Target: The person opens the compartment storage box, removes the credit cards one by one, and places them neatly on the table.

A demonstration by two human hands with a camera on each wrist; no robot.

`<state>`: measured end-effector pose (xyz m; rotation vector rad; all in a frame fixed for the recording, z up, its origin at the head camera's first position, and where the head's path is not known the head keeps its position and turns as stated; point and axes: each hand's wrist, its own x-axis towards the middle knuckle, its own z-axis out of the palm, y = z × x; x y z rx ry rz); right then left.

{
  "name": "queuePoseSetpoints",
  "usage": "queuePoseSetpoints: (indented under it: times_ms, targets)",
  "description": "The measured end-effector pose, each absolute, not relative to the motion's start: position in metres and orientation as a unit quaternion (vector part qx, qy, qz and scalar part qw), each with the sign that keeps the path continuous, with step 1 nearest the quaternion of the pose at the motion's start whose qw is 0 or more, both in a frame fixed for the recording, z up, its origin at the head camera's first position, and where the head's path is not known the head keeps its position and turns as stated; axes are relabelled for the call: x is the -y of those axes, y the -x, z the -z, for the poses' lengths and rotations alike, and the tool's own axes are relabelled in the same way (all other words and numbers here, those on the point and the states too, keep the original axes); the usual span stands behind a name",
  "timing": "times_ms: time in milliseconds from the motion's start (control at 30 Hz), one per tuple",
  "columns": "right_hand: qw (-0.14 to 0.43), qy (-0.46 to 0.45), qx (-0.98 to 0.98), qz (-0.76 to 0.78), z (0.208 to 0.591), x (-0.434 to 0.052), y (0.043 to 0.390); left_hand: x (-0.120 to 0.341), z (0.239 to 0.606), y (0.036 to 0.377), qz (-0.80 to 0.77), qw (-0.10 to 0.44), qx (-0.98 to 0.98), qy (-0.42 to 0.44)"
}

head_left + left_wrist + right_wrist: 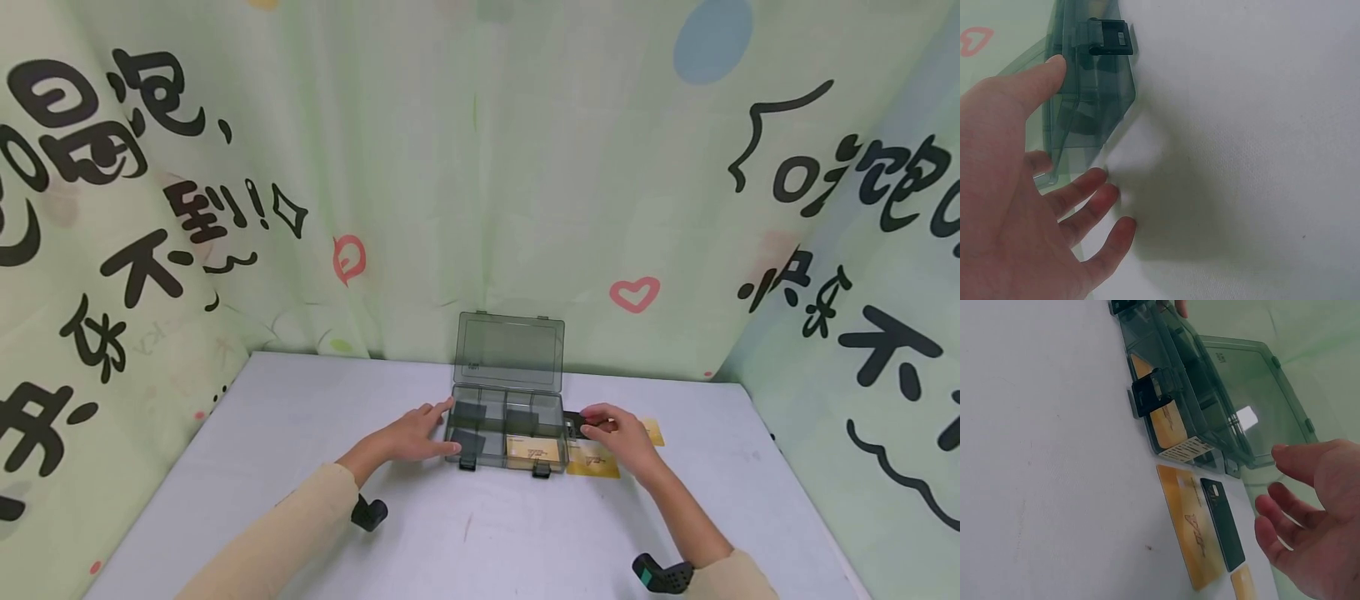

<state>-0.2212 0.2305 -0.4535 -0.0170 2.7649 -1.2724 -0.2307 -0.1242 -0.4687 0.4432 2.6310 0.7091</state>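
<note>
A clear grey plastic compartment box (491,461) stands on the table with its lid raised at the back. One front compartment holds a gold card (534,450). Beside the box's left wall, my left hand (412,433) has its fingers spread, the thumb at the front left corner. My right hand (622,437) hovers to the right of the box; in the right wrist view its fingers (1272,531) are loosely bent with nothing between them. Below it lie a black card (1224,525) with a chip and a larger-looking gold card (1192,528). Another gold card (654,432) lies farther right, partly behind the hand.
Two dark latches (541,471) hang from the box's front. Its open lid (510,350) leans up near the printed curtain (420,167) behind the table. A white cloth covers the table (465,533). Black devices (369,513) sit on both wrists.
</note>
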Motion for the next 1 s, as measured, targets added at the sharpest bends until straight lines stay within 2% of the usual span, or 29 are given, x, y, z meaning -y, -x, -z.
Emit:
queuePoseSetpoints:
  times_ms: [1000]
  targets:
    - [0.085,0.074,-0.914,0.39,0.472,-0.201,0.214,0.125,0.467,0.228,-0.257,0.186,-0.935,-0.158]
